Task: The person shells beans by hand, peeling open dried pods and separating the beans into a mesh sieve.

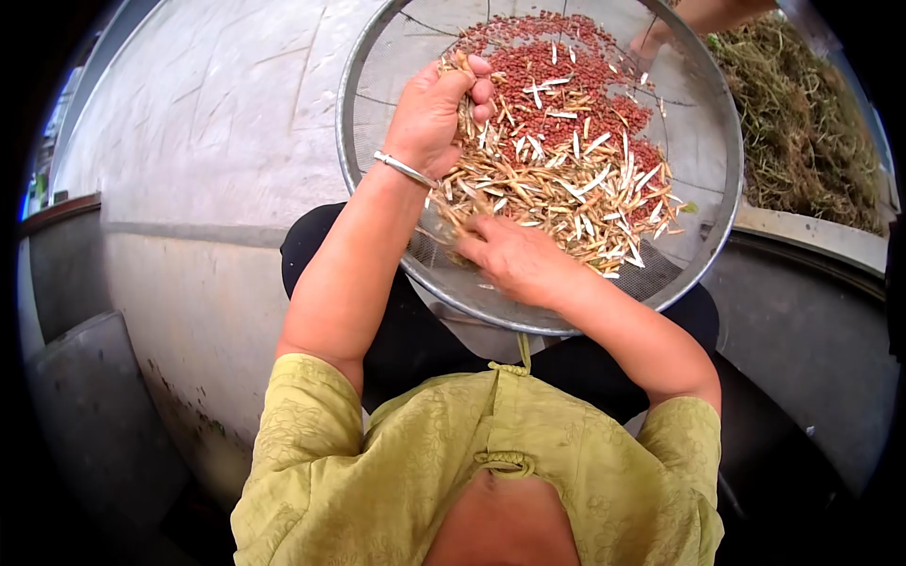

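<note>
Clock face: the wide round grey wire-mesh sieve with a metal rim (346, 132), 12 at its far edge from you.

Handling (judged): the slender straw-coloured dry pods (552, 193) should be very light, stiff and brittle, splitting under a hard squeeze. Gather them loosely by the handful; pinch singles at mid-length. The small round red-brown seeds (604, 90) look hard and likely to roll.

Position: the loose pods lie inside the sieve, thickest from 4 to 8 o'clock, some with pale inner faces showing. Seeds spread from 11 round to 3, partly beneath them.

Your left hand (439, 108), at 10 o'clock, is curled around a bunch of pods (465, 115); ends protrude past the fingers. The loose pile lies to its 4 o'clock. Your right hand (517, 255), between 6 and 7, has bent fingers at the pile's near edge; blur there, so cannot tell whether it grips anything. Pods lie just beyond it, from 10 to 2 o'clock.

Another person's bare limb (651, 42) shows at 1–2 o'clock; hand or foot unclear.
</note>
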Tool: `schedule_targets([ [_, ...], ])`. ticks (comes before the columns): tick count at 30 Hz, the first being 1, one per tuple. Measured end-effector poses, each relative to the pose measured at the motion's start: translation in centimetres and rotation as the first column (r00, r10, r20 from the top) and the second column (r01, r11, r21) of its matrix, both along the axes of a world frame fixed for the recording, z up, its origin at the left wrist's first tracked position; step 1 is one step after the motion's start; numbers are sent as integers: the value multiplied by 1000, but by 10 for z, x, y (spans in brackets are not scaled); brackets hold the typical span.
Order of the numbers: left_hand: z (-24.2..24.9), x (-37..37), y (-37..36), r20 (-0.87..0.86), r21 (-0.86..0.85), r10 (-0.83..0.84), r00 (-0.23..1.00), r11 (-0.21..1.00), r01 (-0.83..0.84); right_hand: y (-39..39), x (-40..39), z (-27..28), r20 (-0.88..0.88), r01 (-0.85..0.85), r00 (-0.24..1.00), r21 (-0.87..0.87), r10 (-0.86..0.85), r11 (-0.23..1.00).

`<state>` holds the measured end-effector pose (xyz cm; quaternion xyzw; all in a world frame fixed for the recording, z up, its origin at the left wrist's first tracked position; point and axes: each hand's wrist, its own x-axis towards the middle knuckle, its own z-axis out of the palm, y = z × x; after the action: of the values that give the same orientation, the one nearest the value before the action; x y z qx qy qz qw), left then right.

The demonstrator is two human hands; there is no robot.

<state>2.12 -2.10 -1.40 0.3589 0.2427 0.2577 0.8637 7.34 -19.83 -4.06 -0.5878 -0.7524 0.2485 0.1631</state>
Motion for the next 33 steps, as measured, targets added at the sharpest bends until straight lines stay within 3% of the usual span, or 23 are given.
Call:
schedule_targets([
  [2,-2,-2,3,31,-9,-13,999,1000,14,-5,10,4,-6,62,998,-172,-64,983],
  [5,3,-3,-1,-46,33,-17,999,999,18,-11,53,0,-165,212,963,-17,-212,977],
  [6,3,-3,-3,-25,30,-18,1000,999,18,-10,64,16,-213,331,906,-186,-367,925],
  [7,2,-3,-6,-17,24,-23,1000,999,23,-9,73,31,-229,430,822,-351,-521,832],
  [8,3,-2,-8,-40,56,-15,999,998,17,-10,81,27,-428,470,620,-469,-658,747],
  [11,2,2,-15,-82,113,-19,996,993,28,-8,95,35,-661,377,255,-605,-706,702],
  [18,3,7,-31,-288,311,-116,950,927,208,-11,102,45,-752,293,103,-603,-651,742],
  [27,-4,9,-44,-373,376,-197,907,861,342,-5,101,41,-735,342,33,-629,-678,698],
  [30,-7,10,-49,-361,321,-268,893,864,388,-4,101,39,-737,294,-1,-646,-675,705],
  [33,-8,14,-55,-361,293,-222,906,895,336,-1,96,42,-758,286,-68,-637,-648,715],
])
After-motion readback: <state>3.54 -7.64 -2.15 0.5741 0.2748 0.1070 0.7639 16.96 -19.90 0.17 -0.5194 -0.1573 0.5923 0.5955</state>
